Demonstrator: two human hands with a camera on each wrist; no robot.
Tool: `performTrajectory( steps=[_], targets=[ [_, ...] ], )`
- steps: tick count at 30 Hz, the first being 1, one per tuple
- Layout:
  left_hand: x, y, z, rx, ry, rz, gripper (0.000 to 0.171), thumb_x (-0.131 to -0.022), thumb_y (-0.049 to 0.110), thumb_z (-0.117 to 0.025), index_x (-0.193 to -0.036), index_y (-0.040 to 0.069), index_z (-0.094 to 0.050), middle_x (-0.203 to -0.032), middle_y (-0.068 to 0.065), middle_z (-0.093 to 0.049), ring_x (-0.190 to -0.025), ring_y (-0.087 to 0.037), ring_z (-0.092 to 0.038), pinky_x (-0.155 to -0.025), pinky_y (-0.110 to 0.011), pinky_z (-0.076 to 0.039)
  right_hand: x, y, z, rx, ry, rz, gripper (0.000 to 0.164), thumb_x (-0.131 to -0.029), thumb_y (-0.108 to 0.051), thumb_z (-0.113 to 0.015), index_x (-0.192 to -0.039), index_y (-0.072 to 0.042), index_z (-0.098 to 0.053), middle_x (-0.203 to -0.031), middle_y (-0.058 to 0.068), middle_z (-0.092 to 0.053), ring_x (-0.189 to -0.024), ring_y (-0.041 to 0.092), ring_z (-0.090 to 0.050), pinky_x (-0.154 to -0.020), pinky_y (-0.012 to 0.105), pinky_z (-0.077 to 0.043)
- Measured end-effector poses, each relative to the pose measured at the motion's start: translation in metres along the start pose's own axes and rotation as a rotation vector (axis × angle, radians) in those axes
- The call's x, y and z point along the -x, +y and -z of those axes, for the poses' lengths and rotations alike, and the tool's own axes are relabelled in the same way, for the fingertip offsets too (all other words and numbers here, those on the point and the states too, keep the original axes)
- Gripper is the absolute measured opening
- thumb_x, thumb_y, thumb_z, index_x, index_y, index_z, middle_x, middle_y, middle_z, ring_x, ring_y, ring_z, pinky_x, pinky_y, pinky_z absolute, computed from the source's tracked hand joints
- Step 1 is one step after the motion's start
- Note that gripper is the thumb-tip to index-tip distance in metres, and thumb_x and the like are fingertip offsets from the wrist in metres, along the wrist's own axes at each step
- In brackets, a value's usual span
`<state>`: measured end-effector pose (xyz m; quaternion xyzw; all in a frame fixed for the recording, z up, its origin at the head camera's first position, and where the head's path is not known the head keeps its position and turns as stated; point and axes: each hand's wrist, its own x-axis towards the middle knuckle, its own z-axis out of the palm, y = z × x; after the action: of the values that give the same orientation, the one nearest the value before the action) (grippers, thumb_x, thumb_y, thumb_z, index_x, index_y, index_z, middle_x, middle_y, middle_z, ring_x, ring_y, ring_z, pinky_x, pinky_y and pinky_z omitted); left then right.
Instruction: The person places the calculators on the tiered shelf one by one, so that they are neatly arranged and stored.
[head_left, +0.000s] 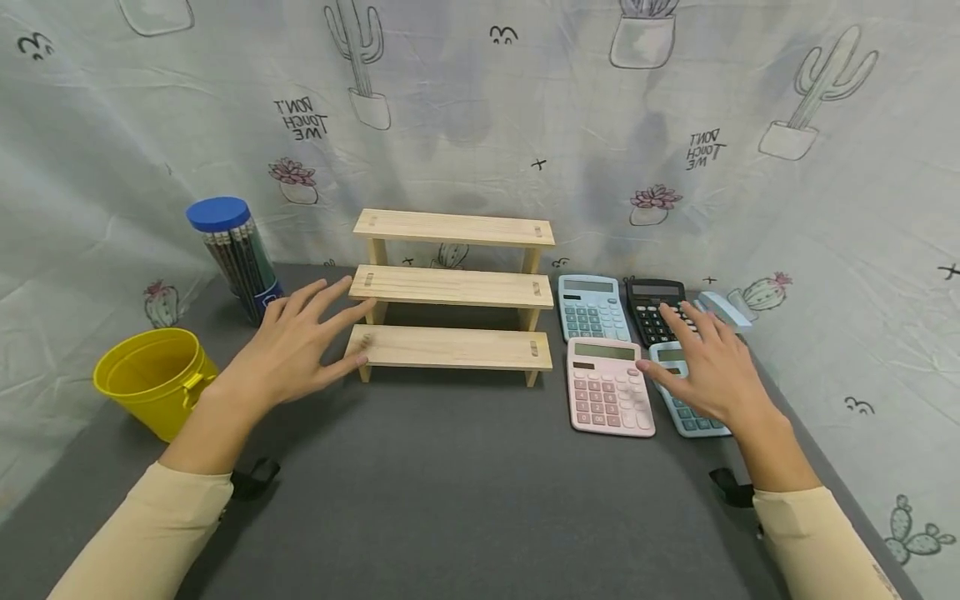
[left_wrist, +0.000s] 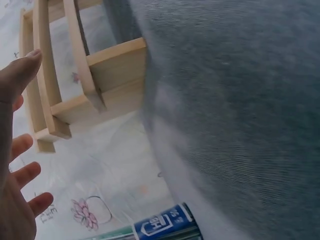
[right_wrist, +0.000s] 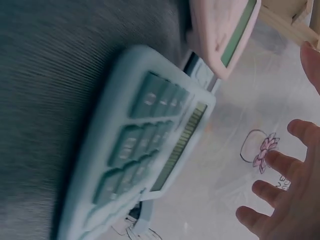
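Observation:
With its fingers spread, my left hand (head_left: 296,346) hovers by the left end of a three-step wooden shelf (head_left: 450,348) and holds nothing. In the left wrist view the shelf's end (left_wrist: 120,65) is beyond the thumb. My right hand (head_left: 708,367), fingers extended, is over a group of calculators and grips none of them. Below it are a light blue calculator (head_left: 693,421) and a black calculator (head_left: 647,321), both partly covered. A pink calculator (head_left: 609,387) lies just left of that hand, and another light blue calculator (head_left: 588,308) is behind it.
On the left stand a yellow bucket (head_left: 150,375) and a blue-lidded jar of pencils (head_left: 240,258). A light blue object (head_left: 723,310), partly hidden, is at the far right. A printed cloth (head_left: 465,125) hangs behind the grey table (head_left: 465,500).

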<state>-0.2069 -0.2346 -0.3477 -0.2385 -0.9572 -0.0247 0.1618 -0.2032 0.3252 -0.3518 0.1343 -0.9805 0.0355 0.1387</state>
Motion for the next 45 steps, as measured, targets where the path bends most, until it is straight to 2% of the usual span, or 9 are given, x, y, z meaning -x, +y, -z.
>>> performTrajectory(
  steps=[3, 7, 16, 25, 30, 32, 38, 45],
  targets=[
    [0.003, -0.002, -0.003, 0.018, -0.002, -0.007, 0.074, -0.095, 0.058, -0.066, -0.158, 0.030, -0.041, -0.166, -0.014, -0.030, -0.144, -0.046, -0.034, -0.101, -0.073, -0.034, 0.009, 0.003, 0.000, -0.033, -0.003, -0.014, 0.097, -0.091, -0.061, -0.068, -0.165, -0.018, -0.022, -0.161, 0.029, -0.028, -0.139, 0.061, -0.029, -0.100, 0.082, -0.028],
    [0.008, -0.006, -0.004, 0.080, -0.027, 0.023, 0.074, -0.095, 0.058, -0.066, -0.159, 0.030, -0.040, -0.161, -0.017, -0.036, -0.139, -0.047, -0.039, -0.101, -0.072, -0.035, 0.014, 0.009, 0.001, -0.059, -0.003, -0.038, 0.098, -0.091, -0.059, -0.068, -0.165, -0.017, -0.020, -0.161, 0.030, -0.027, -0.138, 0.062, -0.029, -0.102, 0.081, -0.026],
    [0.018, -0.013, -0.010, 0.222, -0.193, 0.080, 0.074, -0.097, 0.062, -0.061, -0.158, 0.024, -0.041, -0.159, -0.023, -0.035, -0.130, -0.050, -0.051, -0.098, -0.071, -0.044, 0.024, 0.025, -0.010, -0.119, -0.071, -0.093, 0.100, -0.092, -0.058, -0.069, -0.164, -0.009, -0.019, -0.160, 0.034, -0.024, -0.137, 0.065, -0.026, -0.101, 0.082, -0.024],
    [0.016, -0.018, -0.013, 0.317, -0.306, 0.137, 0.082, -0.096, 0.068, -0.057, -0.161, 0.023, -0.034, -0.159, -0.024, -0.033, -0.137, -0.048, -0.045, -0.103, -0.072, -0.040, 0.029, 0.040, -0.020, -0.161, -0.119, -0.100, 0.105, -0.091, -0.056, -0.071, -0.164, -0.007, -0.014, -0.159, 0.037, -0.021, -0.135, 0.066, -0.026, -0.099, 0.081, -0.026],
    [0.013, -0.021, -0.019, 0.393, -0.338, 0.167, 0.087, -0.095, 0.068, -0.059, -0.161, 0.018, -0.032, -0.157, -0.025, -0.037, -0.140, -0.047, -0.042, -0.107, -0.071, -0.036, 0.030, 0.047, -0.025, -0.233, -0.141, -0.110, 0.111, -0.088, -0.052, -0.076, -0.163, -0.002, -0.011, -0.158, 0.040, -0.017, -0.138, 0.066, -0.021, -0.104, 0.080, -0.019],
    [0.012, -0.024, -0.022, 0.421, -0.339, 0.184, 0.088, -0.095, 0.067, -0.060, -0.161, 0.016, -0.031, -0.157, -0.025, -0.039, -0.140, -0.047, -0.043, -0.109, -0.071, -0.035, 0.030, 0.049, -0.024, -0.259, -0.168, -0.128, 0.114, -0.088, -0.051, -0.077, -0.164, -0.002, -0.007, -0.157, 0.042, -0.014, -0.138, 0.067, -0.018, -0.104, 0.081, -0.017],
    [0.009, -0.029, -0.029, 0.490, -0.373, 0.194, 0.091, -0.097, 0.063, -0.059, -0.162, 0.009, -0.025, -0.153, -0.029, -0.045, -0.137, -0.048, -0.048, -0.106, -0.069, -0.039, 0.036, 0.051, -0.025, -0.280, -0.307, -0.200, 0.123, -0.087, -0.057, -0.075, -0.163, -0.004, 0.007, -0.156, 0.046, -0.007, -0.132, 0.072, -0.018, -0.098, 0.085, -0.023],
    [0.002, -0.034, -0.033, 0.535, -0.403, 0.236, 0.088, -0.099, 0.064, -0.055, -0.161, 0.008, -0.027, -0.146, -0.030, -0.052, -0.133, -0.047, -0.052, -0.104, -0.068, -0.042, 0.037, 0.048, -0.025, -0.298, -0.376, -0.214, 0.136, -0.080, -0.058, -0.082, -0.161, -0.003, 0.012, -0.156, 0.046, -0.007, -0.133, 0.070, -0.019, -0.102, 0.083, -0.021]
  ],
)
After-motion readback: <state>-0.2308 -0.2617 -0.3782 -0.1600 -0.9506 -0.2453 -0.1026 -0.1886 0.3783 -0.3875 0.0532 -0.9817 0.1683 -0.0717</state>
